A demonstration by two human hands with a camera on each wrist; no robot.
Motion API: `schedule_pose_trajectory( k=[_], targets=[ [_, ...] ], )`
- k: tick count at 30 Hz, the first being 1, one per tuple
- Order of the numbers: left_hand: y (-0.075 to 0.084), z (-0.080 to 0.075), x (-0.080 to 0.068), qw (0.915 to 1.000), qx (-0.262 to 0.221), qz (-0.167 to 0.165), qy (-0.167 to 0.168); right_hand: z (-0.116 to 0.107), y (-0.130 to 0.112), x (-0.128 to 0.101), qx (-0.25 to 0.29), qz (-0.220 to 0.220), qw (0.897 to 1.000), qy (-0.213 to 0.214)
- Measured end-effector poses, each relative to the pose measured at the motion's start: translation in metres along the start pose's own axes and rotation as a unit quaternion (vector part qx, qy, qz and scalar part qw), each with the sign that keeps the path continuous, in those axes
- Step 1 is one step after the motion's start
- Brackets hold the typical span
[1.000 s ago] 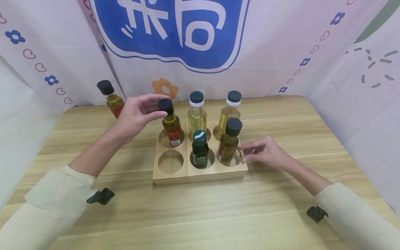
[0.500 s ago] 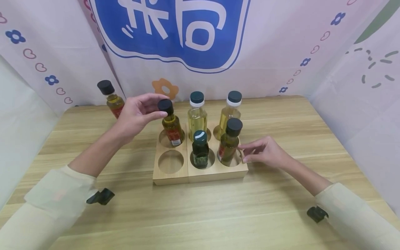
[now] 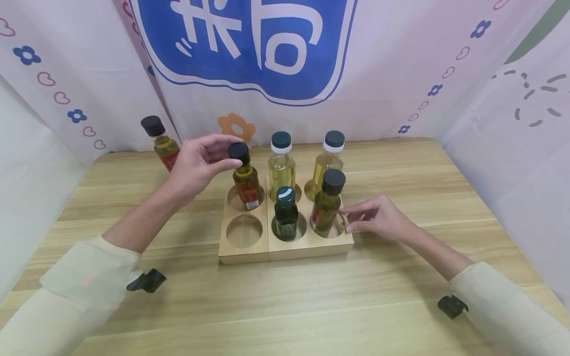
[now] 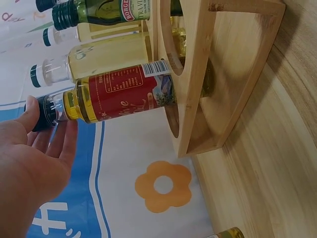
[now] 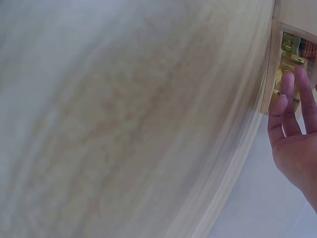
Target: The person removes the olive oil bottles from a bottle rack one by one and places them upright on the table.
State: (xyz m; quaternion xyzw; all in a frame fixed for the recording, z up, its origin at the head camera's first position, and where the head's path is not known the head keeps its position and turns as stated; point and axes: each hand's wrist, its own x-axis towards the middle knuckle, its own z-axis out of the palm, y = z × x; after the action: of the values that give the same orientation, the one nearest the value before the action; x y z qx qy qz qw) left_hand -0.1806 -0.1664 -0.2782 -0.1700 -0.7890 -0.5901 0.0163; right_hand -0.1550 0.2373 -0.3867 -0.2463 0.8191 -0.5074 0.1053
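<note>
In the head view my left hand (image 3: 196, 162) pinches the black cap of an olive oil bottle (image 3: 247, 187) with a red label. This bottle leans slightly in the back left hole of a wooden bottle rack (image 3: 242, 254); the left wrist view shows its base inside the rack. My right hand (image 3: 378, 217) touches the rack's right end, its fingers extended, as the right wrist view (image 5: 297, 144) of the hand also shows. Close to those fingertips stands another black-capped oil bottle (image 3: 325, 210), in the front right hole.
Two clear bottles of pale oil, left (image 3: 281, 170) and right (image 3: 328, 165), fill the back holes. A small dark green bottle (image 3: 286, 217) sits front middle. The front left hole (image 3: 244, 231) is bare. Another red-labelled bottle (image 3: 166, 148) stands behind my left hand, near the printed cloth (image 3: 378, 99).
The head view has shifted very slightly. Both hands and the bottles otherwise keep their places.
</note>
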Motion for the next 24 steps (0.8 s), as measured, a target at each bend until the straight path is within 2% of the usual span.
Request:
schedule_pose_trajectory(
  k=[8, 12, 17, 24],
  targets=[
    [0.002, -0.005, 0.001, 0.9996, -0.013, 0.020, 0.017, 0.001, 0.001, -0.001, 0.003, 0.008, 1.000, 0.005],
    [0.007, -0.009, 0.000, 0.9977, -0.054, 0.035, 0.022, 0.001, 0.001, 0.000, 0.004, 0.007, 1.000, 0.006],
    [0.015, -0.016, -0.002, 0.9915, -0.114, 0.057, 0.029, 0.000, 0.002, 0.001, 0.008, 0.003, 1.000, 0.003],
    [0.024, -0.025, -0.003, 0.9822, -0.163, 0.073, 0.058, 0.000, 0.002, 0.002, 0.008, 0.005, 1.000, 0.001]
  ],
)
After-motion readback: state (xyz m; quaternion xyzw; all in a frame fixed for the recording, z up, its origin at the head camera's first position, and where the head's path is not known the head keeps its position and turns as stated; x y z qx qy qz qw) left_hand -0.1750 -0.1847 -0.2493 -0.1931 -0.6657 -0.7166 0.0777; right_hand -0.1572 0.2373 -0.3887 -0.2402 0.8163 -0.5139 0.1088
